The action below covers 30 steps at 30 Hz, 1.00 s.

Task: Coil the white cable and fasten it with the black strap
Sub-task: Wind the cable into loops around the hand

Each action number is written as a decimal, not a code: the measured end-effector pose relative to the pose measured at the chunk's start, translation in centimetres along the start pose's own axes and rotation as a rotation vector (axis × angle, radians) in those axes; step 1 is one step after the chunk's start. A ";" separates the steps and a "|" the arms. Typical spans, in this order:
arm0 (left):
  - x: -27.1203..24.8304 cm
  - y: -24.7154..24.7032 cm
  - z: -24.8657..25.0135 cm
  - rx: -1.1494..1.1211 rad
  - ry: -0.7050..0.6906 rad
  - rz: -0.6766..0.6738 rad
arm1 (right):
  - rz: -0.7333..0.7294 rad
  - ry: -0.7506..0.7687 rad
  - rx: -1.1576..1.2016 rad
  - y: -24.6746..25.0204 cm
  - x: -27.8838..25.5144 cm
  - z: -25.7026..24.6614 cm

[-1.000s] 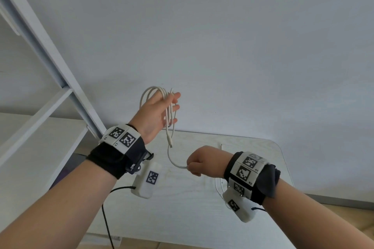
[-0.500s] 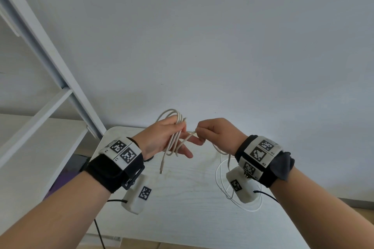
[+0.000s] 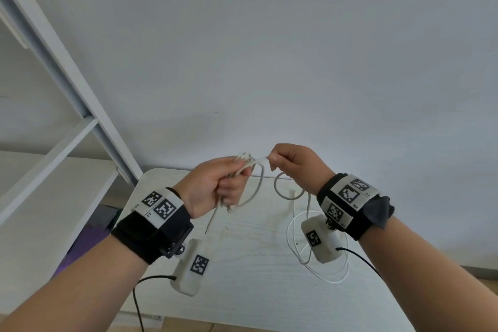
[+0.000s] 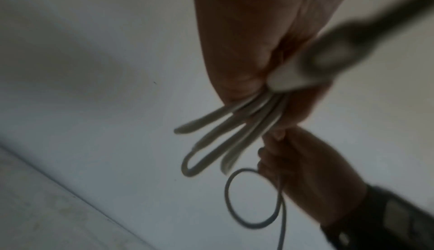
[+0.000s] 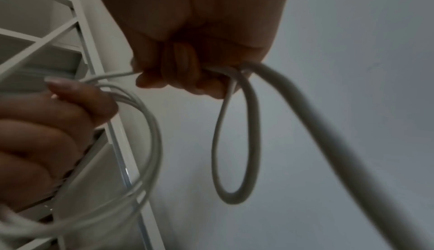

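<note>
My left hand [image 3: 213,188] grips a bundle of several loops of the white cable [image 3: 252,191] in its curled fingers, held above the table. The cable's plug end [image 3: 208,225] dangles below that fist. My right hand [image 3: 291,162] pinches one strand just right of the bundle, and a small loop [image 3: 285,193] hangs under it. In the left wrist view the loop ends [image 4: 211,142] stick out of the fist. In the right wrist view the hanging loop [image 5: 234,142] drops from the right fingers [image 5: 178,75]. No black strap shows in any view.
The slack cable [image 3: 332,279] lies in loose rings on the white table [image 3: 242,277], under my right wrist. A white shelf frame [image 3: 67,75] stands at the left, close to the table's corner. A plain wall is behind. Black camera leads hang from both wrists.
My left hand came down from its raised position with the bundle. My right hand rose from near the table to meet it, then drew a strand slightly up and to the right.
</note>
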State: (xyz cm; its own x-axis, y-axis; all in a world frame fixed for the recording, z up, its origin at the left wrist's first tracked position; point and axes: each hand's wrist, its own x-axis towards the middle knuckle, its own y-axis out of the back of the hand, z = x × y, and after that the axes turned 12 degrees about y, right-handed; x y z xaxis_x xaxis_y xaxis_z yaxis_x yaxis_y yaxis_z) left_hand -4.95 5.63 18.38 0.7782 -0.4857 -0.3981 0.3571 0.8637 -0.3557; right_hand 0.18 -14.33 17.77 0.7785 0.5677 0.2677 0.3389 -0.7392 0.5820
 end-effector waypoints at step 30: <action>0.3 1.3 3.4 -0.354 -0.137 -0.011 | -0.341 -0.162 -0.010 -2.0 -2.4 3.2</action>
State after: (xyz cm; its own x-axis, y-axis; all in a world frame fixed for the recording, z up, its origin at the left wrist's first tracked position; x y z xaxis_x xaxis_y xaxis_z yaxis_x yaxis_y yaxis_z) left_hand -2.50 7.06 20.72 0.8460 -0.4512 -0.2841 0.1837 0.7470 -0.6390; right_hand -0.67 -15.35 13.52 0.6955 0.7154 -0.0669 0.5886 -0.5138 0.6241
